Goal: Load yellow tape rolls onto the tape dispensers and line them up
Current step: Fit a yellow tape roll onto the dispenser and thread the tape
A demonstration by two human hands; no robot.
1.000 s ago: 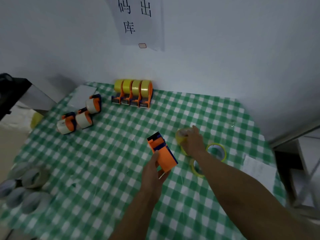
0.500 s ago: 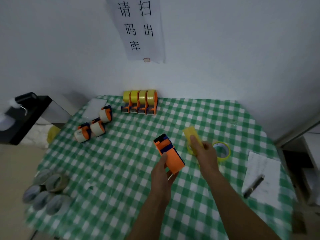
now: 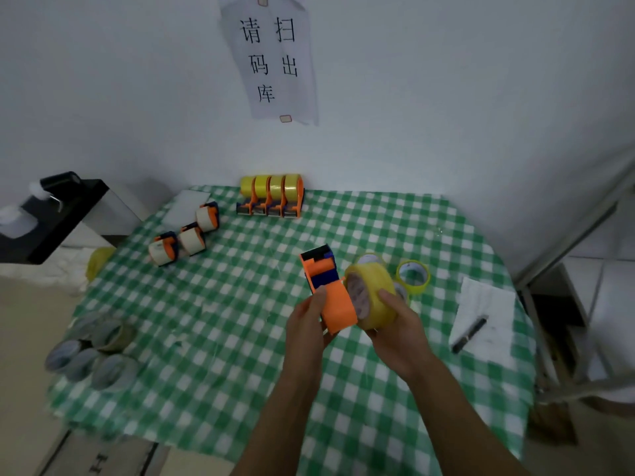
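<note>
My left hand [image 3: 307, 326] grips an orange and blue tape dispenser [image 3: 328, 292] above the middle of the table. My right hand [image 3: 398, 324] holds a yellow tape roll [image 3: 372, 297] pressed against the dispenser's right side. Loose yellow rolls [image 3: 413, 276] lie on the cloth just behind it. Several dispensers loaded with yellow tape [image 3: 273, 197] stand in a row against the back wall.
Three dispensers with white tape [image 3: 185, 237] lie at the back left. Several clear tape rolls [image 3: 92, 352] sit at the left edge. A sheet of paper with a black pen [image 3: 469, 333] lies at the right. The green checked tablecloth [image 3: 206, 321] covers the table.
My right hand lifted a yellow roll from the table and brought it left against the dispenser. The camera tilted up, so the view widened.
</note>
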